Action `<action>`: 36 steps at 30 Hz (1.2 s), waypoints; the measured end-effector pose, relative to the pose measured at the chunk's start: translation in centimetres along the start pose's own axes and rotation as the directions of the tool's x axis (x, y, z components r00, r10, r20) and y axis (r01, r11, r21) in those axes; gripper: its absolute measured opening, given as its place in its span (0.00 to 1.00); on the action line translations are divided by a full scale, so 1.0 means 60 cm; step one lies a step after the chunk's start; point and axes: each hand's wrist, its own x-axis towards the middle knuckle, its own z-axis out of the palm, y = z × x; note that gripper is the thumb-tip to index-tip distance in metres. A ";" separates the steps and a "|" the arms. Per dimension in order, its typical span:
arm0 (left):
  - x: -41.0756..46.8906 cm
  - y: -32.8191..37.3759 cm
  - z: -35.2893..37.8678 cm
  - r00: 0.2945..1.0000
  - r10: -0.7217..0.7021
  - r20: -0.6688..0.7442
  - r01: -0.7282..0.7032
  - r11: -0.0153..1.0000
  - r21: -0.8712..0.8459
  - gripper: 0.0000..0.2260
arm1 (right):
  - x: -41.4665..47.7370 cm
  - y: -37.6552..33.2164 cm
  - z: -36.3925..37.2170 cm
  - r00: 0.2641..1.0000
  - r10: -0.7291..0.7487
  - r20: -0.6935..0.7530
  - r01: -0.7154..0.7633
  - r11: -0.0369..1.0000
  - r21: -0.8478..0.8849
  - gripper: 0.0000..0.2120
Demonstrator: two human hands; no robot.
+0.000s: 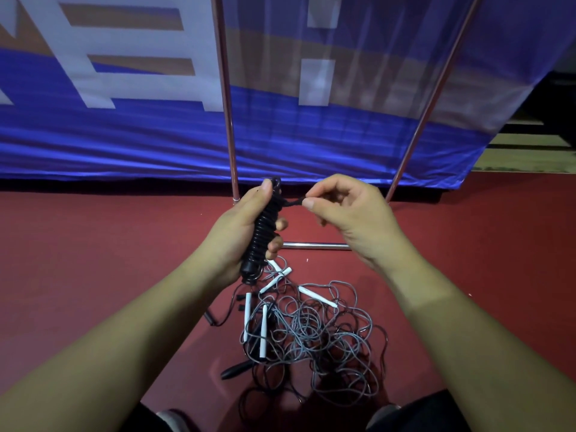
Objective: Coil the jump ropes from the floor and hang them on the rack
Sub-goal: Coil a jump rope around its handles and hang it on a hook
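The left hand point(241, 226) grips a tightly wound black jump rope point(265, 226), the right hand point(339, 210) pinches its tail end (hanging remains), while tangled grey ropes with white handles point(311, 332) wait on the red floor point(93, 244).

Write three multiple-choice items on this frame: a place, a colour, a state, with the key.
1. Where is the tangled rope pile? A on the red floor below the hands; B on the rack; C on a table.
2. What colour is the coiled rope in the left hand? A white; B black; C red.
3. What is the right hand doing? A hanging open; B pinching the coiled rope's loose end; C gripping a pole.
Key: 1 A, it lies on the floor; 2 B, its wraps are black; 3 B, thumb and forefinger close on the strand.
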 end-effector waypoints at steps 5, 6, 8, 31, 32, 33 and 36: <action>-0.003 0.000 -0.010 0.997 -0.028 0.070 0.032 0.998 -0.052 0.19 | -0.005 -0.007 0.004 0.995 0.071 0.071 -0.084 0.976 0.200 0.07; -0.003 -0.002 -0.009 0.997 -0.032 0.077 0.037 0.998 -0.056 0.19 | -0.004 -0.006 0.003 0.996 0.079 0.028 -0.083 0.985 0.155 0.06; -0.005 -0.004 -0.005 0.996 -0.042 0.078 0.049 0.996 -0.078 0.19 | -0.002 -0.004 -0.001 0.996 0.031 -0.089 -0.039 0.996 -0.085 0.05; -0.012 -0.004 0.011 0.983 0.183 -0.001 -0.172 0.924 0.342 0.17 | -0.008 -0.023 0.005 0.987 0.148 0.061 -0.159 0.952 0.262 0.12; -0.013 -0.004 0.012 0.982 0.190 -0.005 -0.176 0.918 0.355 0.16 | -0.007 -0.021 0.007 0.987 0.155 0.041 -0.161 0.957 0.242 0.11; -0.013 -0.005 0.013 0.980 0.197 -0.010 -0.180 0.915 0.362 0.16 | -0.006 -0.020 0.009 0.988 0.155 0.021 -0.156 0.963 0.221 0.10; -0.014 -0.005 0.018 0.976 0.213 -0.031 -0.189 0.915 0.356 0.14 | -0.003 -0.017 0.009 0.989 0.148 -0.019 -0.142 0.973 0.180 0.04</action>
